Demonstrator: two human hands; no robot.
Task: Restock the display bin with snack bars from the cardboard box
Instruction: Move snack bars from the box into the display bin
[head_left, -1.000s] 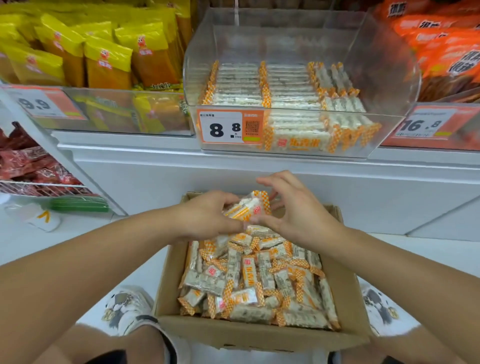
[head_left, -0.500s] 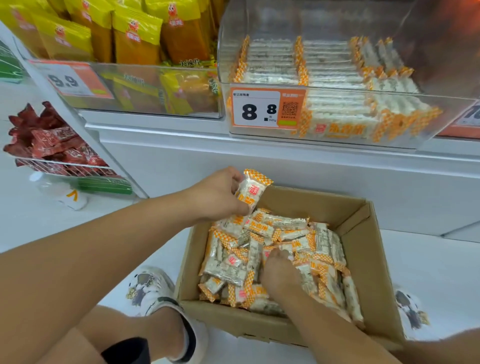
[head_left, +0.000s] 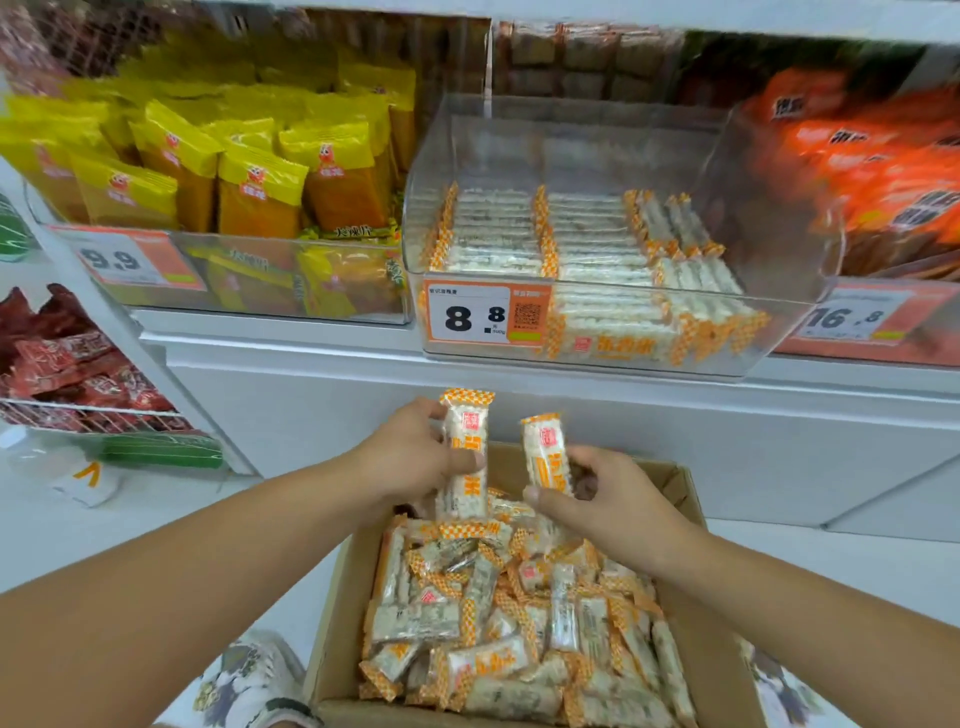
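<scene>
Now left hand (head_left: 410, 457) grips upright snack bar (head_left: 467, 452), right hand (head_left: 608, 499) another (head_left: 545, 452), above cardboard box (head_left: 691, 499)

The cardboard box (head_left: 691, 525) sits on the floor below the shelf (head_left: 311, 358), loose snack bars (head_left: 498, 613) heaped inside it. Above its far end, the left hand (head_left: 410, 457) holds one bar (head_left: 466, 457) upright, and the right hand (head_left: 608, 499) holds another bar (head_left: 545, 452) just beside it. The display bin (head_left: 597, 156) stands on the shelf behind them, with bars (head_left: 587, 249) laid in rows, between bins of packets (head_left: 249, 182) on the left and more packets (head_left: 883, 156) on the right.
</scene>
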